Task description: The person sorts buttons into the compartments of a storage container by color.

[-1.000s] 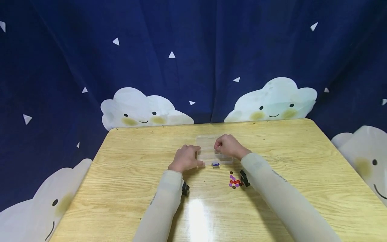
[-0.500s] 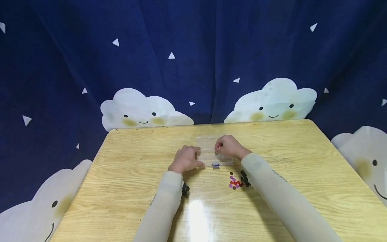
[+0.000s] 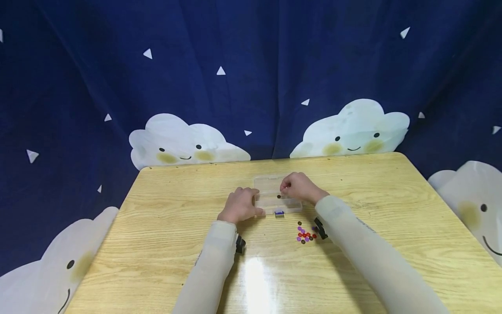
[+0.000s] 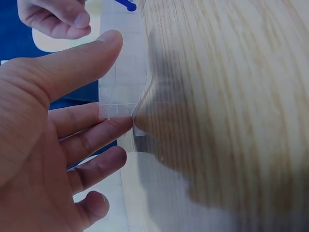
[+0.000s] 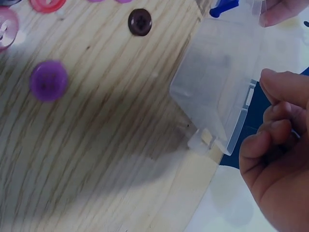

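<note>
A clear plastic box (image 3: 270, 208) lies on the table with its lid (image 3: 264, 183) folded back and a blue latch (image 3: 279, 213) at its front. My left hand (image 3: 240, 206) holds the box's left end, the thumb along the front wall and fingers at the end wall. Inside the box lies a dark button (image 3: 279, 196). My right hand (image 3: 300, 187) hovers over the right part of the box, fingers loosely curled; in the right wrist view the thumb (image 5: 282, 86) stands apart from the visible fingertips and no button shows among them.
Loose buttons lie on the table (image 3: 164, 244) in front of the box: several purple (image 5: 49, 80) and red (image 3: 304, 235) ones, and brown ones (image 5: 140, 22). A dark blue curtain (image 3: 251, 78) with clouds hangs behind the table.
My right hand has shifted slightly right, and the dark button by its fingertips now lies free of them in the box. My left hand stays on the box's left end.
</note>
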Demonstrator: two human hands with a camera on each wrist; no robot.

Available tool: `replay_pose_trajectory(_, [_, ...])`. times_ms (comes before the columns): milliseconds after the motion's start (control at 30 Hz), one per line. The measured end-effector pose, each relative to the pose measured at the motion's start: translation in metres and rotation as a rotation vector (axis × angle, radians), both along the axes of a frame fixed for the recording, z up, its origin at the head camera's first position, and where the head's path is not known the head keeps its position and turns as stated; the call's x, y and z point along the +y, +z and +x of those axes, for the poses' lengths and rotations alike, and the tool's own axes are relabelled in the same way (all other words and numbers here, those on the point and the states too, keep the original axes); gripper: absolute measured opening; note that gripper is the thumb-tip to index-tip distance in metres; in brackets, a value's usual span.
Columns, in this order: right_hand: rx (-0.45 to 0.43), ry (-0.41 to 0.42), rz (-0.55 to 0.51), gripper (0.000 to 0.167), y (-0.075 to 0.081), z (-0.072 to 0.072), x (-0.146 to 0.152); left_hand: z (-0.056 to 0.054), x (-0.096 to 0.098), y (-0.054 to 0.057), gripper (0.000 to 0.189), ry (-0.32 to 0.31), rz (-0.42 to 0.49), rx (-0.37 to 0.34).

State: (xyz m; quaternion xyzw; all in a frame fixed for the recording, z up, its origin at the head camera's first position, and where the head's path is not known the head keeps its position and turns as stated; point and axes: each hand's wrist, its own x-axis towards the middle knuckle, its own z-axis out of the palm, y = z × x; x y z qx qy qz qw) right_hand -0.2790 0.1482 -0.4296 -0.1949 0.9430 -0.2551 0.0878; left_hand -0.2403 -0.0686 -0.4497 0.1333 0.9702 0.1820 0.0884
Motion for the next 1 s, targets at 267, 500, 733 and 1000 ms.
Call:
replay_pose_trajectory(267, [0.044,0.031,-0.008,0.012,-0.002,0.002,0.013,0.002,0.0,0.003,0.068,0.009,0.008,-0.009])
replay_pose_trajectory(500, [0.063,0.053,-0.036,0.01,-0.004,0.011,0.023,0.004,0.001,0.005,0.072,0.013,0.017,-0.023])
replay_pose_trajectory(733, [0.032,0.022,-0.097,0.011,-0.003,0.023,0.024,0.004,0.0,0.002,0.073,0.001,0.023,-0.021])
replay_pose_trajectory(1000, [0.04,-0.011,-0.152,0.012,-0.005,0.037,0.031,0.005,-0.001,0.003,0.069,-0.006,0.027,-0.018])
